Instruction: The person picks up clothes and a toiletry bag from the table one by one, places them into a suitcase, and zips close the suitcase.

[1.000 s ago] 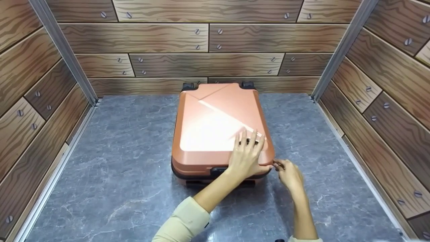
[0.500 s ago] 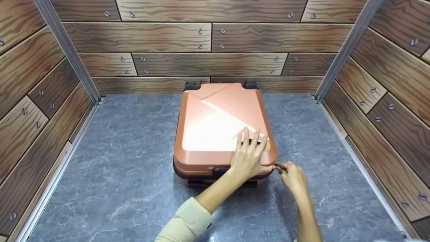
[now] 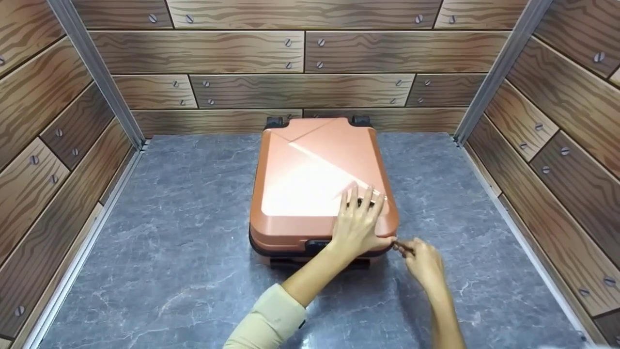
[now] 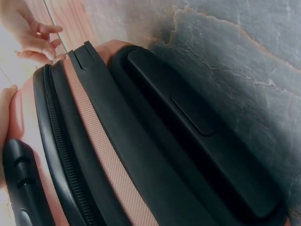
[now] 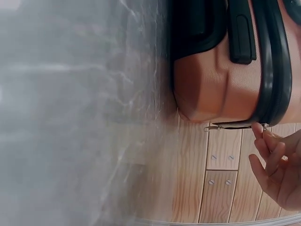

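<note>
A rose-gold hard-shell suitcase (image 3: 329,145) lies flat on the grey floor, wheels toward the back wall. My left hand (image 3: 357,227) rests on its lid near the front right corner, fingers spread, thumb along the edge. Beside that corner, my right hand (image 3: 425,261) pinches a small metal zipper pull (image 5: 265,126) between thumb and fingers. Fingers partly cover the pull. A black zipper (image 4: 66,150) runs round the case's side, its teeth meshed along the stretch the left wrist view shows. The black lock (image 3: 316,245) sits at the front edge, partly behind my left wrist.
Wood-patterned panels form the back wall (image 3: 242,53) and both sides, with metal posts (image 3: 92,68) in the corners. Grey marbled floor (image 3: 169,232) surrounds the case. A black side handle (image 4: 188,127) faces me, close to the floor.
My right hand has shifted slightly toward me at the suitcase corner, still pinching the zipper pull. My left hand stays spread on the lid. The head view has shifted a little.
</note>
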A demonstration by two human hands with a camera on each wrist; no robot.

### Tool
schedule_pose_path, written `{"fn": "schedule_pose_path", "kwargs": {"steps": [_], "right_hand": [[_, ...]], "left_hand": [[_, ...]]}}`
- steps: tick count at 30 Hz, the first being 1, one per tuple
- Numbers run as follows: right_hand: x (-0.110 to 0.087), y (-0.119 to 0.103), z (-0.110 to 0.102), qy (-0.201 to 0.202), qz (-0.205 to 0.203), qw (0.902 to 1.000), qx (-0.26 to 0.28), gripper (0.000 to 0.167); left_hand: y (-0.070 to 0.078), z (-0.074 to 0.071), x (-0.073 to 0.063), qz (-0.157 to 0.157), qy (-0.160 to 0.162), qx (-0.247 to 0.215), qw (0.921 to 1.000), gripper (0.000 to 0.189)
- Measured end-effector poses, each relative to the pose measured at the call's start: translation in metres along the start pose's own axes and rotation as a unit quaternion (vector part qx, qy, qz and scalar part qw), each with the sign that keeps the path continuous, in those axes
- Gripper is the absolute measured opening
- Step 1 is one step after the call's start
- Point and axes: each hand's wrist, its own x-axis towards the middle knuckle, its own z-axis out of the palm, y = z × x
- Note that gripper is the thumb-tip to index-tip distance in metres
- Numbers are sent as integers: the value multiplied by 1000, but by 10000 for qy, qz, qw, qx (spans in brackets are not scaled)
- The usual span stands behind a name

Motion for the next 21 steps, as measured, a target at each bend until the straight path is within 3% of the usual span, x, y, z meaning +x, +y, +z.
{"fn": "schedule_pose_path", "kwargs": {"steps": [11,18,21], "right_hand": [[-22,-22,1,24,-261,9996,-99,13],[-30,-35,6,-35,-654,9979,-20,9],[-31,-36,7,-169,-509,9985,81,7]], "left_hand": [[1,-2,-1,-73,-89,-8,9999,101],[2,-2,-1,-63,-16,-42,10000,100],[1,-2,-1,61,11,-70,10000,100]]}}
